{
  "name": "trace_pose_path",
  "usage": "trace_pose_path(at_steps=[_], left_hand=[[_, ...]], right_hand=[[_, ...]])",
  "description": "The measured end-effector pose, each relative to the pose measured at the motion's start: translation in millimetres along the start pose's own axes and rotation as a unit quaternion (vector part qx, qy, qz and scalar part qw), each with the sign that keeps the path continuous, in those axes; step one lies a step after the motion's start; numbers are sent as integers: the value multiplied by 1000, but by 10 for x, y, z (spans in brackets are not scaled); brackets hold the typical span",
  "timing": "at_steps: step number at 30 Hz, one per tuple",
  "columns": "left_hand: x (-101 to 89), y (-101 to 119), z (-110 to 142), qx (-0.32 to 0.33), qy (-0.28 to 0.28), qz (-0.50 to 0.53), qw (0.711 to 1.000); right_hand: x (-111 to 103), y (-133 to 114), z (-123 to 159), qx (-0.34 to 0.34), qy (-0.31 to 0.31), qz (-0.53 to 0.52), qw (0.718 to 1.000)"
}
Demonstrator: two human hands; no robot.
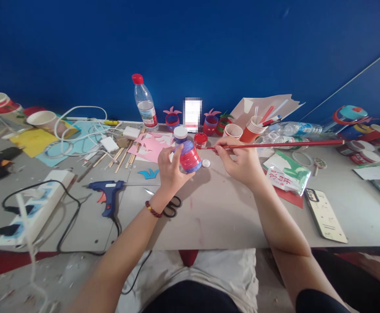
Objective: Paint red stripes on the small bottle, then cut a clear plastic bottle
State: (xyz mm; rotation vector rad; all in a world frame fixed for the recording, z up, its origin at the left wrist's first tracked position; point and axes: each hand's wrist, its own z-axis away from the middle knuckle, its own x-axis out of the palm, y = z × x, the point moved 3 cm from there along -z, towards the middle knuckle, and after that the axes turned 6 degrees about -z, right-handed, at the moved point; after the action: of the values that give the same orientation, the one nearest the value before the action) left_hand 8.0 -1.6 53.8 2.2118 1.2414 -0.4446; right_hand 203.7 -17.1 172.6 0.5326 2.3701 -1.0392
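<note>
My left hand (170, 174) grips a small cup-like piece (190, 157), tilted on its side, with a glossy red middle band and blue-purple ends. Between the fingertips of my right hand (241, 161) is a long red paintbrush (294, 144), held nearly level. Its tip points left, close to an open jar of red paint (200, 139); whether it touches the jar I cannot tell. Just behind the piece stands a blue jar with a white top (180, 133). A small white cap (206, 163) lies to its right. Black-handled scissors (172, 207) rest partly behind my left wrist.
A blue glue gun (108, 193) and a power strip (39, 204) with cables lie left. A water bottle (146, 104), decorated cups (211, 125) and a bright screen (192, 114) stand along the blue wall. At right are paper cups (253, 129) and a phone (327, 216).
</note>
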Motion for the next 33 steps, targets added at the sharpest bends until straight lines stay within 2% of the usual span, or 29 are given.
trace_pose_path(at_steps=[4,8,16,21,28,33], left_hand=[[9,0,1,5,-5,-7,1000],[1,4,1,23,14,-20,999],[40,-16,10,5,-19,-42,999],[60,-18,27,1,-36,-18,999],[18,12,17,23,-9,-27,999],[24,5,21,24,-13,-31,999]], right_hand=[[58,47,26,0,-12,-8,1000],[140,1,69,-25,-18,23,999],[223,-171,131,-38,-34,16,999],[235,-210,134,-46,-38,-26,998],[209,-154,99,-39,-25,-39,998],[121,-126,65,-13,-8,-25,1000]])
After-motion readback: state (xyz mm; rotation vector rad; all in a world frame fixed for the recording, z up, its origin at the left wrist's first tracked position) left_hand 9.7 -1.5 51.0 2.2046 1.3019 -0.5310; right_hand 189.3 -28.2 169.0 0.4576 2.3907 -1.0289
